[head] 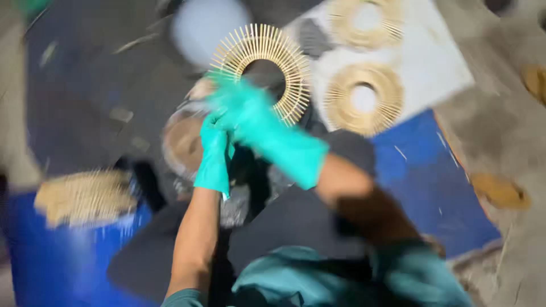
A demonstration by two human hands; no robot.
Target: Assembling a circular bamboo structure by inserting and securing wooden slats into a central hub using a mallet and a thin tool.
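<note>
The gloved fingers (219, 94) of the right hand (250, 113) are closed on the near rim of a sunburst ring of thin sticks (263, 68), held up over a round bowl (185, 142). Whether the left hand (215, 153), also gloved in green, grips anything cannot be told; motion blur hides it. A blue bucket (62, 256) heaped with loose sticks (85, 196) is seen close by at the left. Farther off, two finished rings (364, 99) are laid on a white board (438, 68), so some rings appear done and stock remains. A dusty floor (500, 131) and blue sheet (432, 187) lie around.
</note>
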